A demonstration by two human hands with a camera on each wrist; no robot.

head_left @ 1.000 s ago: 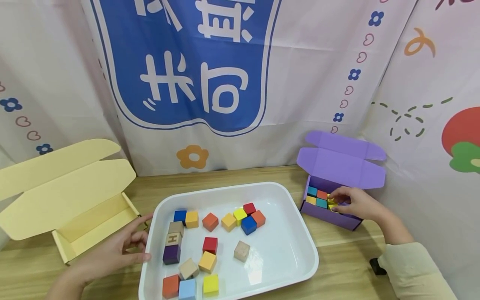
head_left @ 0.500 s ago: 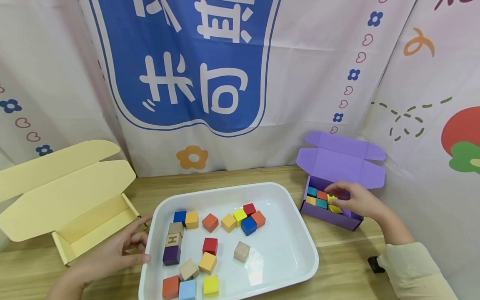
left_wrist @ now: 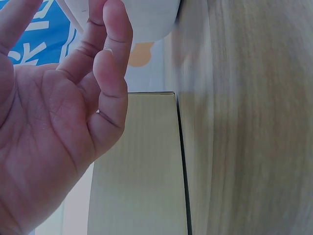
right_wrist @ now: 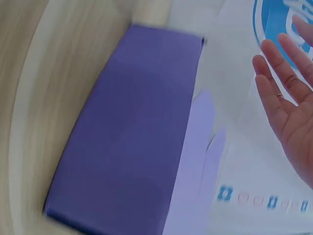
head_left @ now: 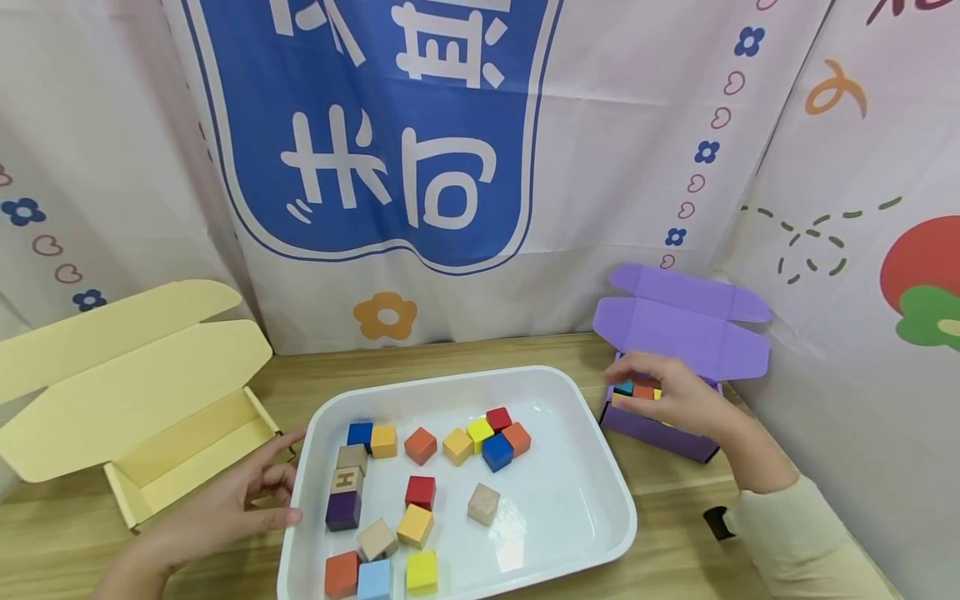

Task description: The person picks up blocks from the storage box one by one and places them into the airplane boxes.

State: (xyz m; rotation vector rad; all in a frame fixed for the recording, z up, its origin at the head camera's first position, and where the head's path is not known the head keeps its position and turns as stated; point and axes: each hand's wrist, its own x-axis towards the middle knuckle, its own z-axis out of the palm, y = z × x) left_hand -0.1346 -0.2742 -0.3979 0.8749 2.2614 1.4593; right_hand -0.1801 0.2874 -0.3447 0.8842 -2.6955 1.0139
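Observation:
My left hand (head_left: 232,504) rests at the left rim of the white tray (head_left: 600,467), thumb and fingertips against its edge; in the left wrist view its palm (left_wrist: 46,122) holds nothing. Over the small purple box (head_left: 660,433) hovers my right hand (head_left: 675,396), partly covering the cubes inside. A teal cube (head_left: 624,388), an orange-red cube (head_left: 642,392) and a bit of yellow show past the fingers. The right wrist view gives the right palm (right_wrist: 298,117) with fingers extended and nothing in them, beside the box's purple side (right_wrist: 132,122).
Several coloured wooden cubes lie in the tray, among them a purple one (head_left: 343,509), a plain wood one (head_left: 483,503) and a blue one (head_left: 497,450). A yellow box (head_left: 202,450) with raised lid stands at the left. A printed cloth (head_left: 585,208) hangs behind the table.
My right hand has lifted off the yellow cubes in the purple box and shifted left, towards the tray. The left hand and the tray's cubes stay in place.

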